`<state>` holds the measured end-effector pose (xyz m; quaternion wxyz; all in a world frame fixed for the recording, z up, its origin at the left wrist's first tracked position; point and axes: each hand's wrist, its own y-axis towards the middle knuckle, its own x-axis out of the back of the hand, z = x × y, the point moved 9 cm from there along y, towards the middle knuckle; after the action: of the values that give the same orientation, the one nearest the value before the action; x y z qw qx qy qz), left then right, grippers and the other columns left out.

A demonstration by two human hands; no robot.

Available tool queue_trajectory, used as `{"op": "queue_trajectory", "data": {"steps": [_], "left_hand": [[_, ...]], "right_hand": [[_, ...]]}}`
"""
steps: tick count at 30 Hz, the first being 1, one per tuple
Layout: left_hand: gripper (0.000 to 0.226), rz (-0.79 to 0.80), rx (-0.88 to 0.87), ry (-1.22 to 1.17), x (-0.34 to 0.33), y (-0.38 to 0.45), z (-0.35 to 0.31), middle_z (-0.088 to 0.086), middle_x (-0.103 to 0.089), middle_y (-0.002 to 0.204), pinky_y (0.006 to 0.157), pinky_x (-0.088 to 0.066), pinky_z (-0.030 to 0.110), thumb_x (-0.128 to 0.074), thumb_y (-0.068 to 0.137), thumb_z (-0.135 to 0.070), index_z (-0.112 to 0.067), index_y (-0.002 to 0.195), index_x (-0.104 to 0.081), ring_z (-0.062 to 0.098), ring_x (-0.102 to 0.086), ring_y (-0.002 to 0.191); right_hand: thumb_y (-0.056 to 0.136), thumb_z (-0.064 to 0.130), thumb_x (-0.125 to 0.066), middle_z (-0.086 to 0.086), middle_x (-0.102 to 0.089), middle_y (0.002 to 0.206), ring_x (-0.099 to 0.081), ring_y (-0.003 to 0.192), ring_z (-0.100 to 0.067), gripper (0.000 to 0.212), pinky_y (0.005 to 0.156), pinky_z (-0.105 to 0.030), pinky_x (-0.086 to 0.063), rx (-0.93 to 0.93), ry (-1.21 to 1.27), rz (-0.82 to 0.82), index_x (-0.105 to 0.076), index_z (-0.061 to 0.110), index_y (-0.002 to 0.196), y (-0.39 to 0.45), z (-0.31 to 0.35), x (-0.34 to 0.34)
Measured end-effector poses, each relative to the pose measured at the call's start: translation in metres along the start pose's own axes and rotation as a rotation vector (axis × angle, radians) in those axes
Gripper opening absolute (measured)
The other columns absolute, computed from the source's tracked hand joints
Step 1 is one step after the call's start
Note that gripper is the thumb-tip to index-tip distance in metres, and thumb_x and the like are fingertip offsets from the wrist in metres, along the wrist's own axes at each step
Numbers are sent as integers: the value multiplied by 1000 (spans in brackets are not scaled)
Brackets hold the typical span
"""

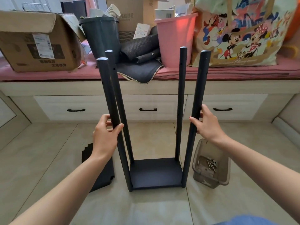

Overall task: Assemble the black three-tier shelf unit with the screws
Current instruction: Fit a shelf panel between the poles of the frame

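Observation:
The shelf unit stands upright on the tiled floor: a black bottom shelf panel point(155, 172) with several black round poles rising from its corners. My left hand point(105, 135) grips the near left pole point(108, 98) about halfway up. My right hand point(206, 124) wraps the near right pole point(198, 98) at the same height. The two far poles point(181, 101) stand free. A loose black shelf panel point(100, 174) lies flat on the floor to the left, partly hidden by my left forearm. Silver screws point(211, 164) lie in a clear plastic tub point(224, 179) to the right.
A low bench with drawers point(147, 106) and a pink cushion runs across the back. On it stand a cardboard box point(35, 44), a dark bin point(100, 36), a pink bin point(175, 39), dark mats and a cartoon-print bag point(240, 31).

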<state>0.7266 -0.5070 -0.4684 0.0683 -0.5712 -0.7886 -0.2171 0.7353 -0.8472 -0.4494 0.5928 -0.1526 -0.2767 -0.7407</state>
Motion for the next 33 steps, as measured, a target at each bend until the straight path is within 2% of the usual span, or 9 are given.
{"op": "queue_trajectory", "data": {"steps": [4,7,8,11,13,19,27,29,33], "left_hand": [[28,-6,23,-32,-2,-11,0,-4,-66,105,87,-58,49,-71,92,-24,-20,117,-59,16,-66,96],[28,2,30,-44,-6,-17,0,-5,-67,105,86,-58,48,-71,91,-25,-21,116,-60,17,-67,95],[28,10,30,-48,-8,-19,0,-5,-67,104,86,-58,47,-72,91,-25,-22,116,-60,17,-68,94],[27,22,31,-54,-10,-21,2,-7,-66,103,85,-59,44,-71,92,-25,-23,116,-59,15,-67,93],[27,20,35,-58,-10,-22,4,-7,-66,103,85,-58,41,-71,92,-24,-23,116,-59,14,-67,94],[26,11,44,-71,-8,-23,11,-7,-66,103,84,-57,35,-71,92,-23,-22,115,-60,12,-66,95],[24,110,-5,8,7,-35,9,-6,-68,103,79,-52,21,-71,92,-23,-16,113,-61,8,-65,98],[24,140,7,24,11,-37,8,-5,-68,106,85,-52,25,-70,93,-23,-16,115,-62,11,-65,102],[31,219,48,22,15,-43,6,-1,-67,118,98,-54,41,-65,97,-19,-16,127,-59,17,-64,112]], "right_hand": [[95,8,-61,-4,-58,104,-58,97,-21,31,86,-43,-55,33,-19,-76,-48,5,124,0,-3,2],[95,7,-62,-1,-58,102,-57,93,-16,32,75,-22,-50,61,-23,-105,-48,6,123,-5,-4,-2],[94,7,-62,-1,-59,102,-57,93,-15,32,74,-19,-48,70,-22,-104,-48,6,123,-7,-4,-3],[94,7,-63,-3,-61,102,-60,94,-18,34,81,-30,-51,73,-9,-93,-47,6,124,-13,-7,-4],[93,8,-64,-3,-61,102,-61,93,-18,35,82,-33,-53,76,-8,-84,-46,7,123,-18,-9,-4],[94,9,-63,2,-58,92,-61,87,-18,31,77,-32,-54,69,-21,-72,-43,7,118,-27,-13,-4],[95,15,-63,-7,-60,102,-60,96,-21,30,78,-30,-53,-19,-43,12,-47,4,118,-43,-30,2],[94,19,-65,-6,-59,100,-60,94,-22,33,73,-26,-51,-60,-124,7,-49,3,118,-49,-34,6],[93,26,-66,-8,-60,104,-62,95,-25,34,81,-41,-58,-246,-248,103,-53,5,117,-64,-46,4]]}}
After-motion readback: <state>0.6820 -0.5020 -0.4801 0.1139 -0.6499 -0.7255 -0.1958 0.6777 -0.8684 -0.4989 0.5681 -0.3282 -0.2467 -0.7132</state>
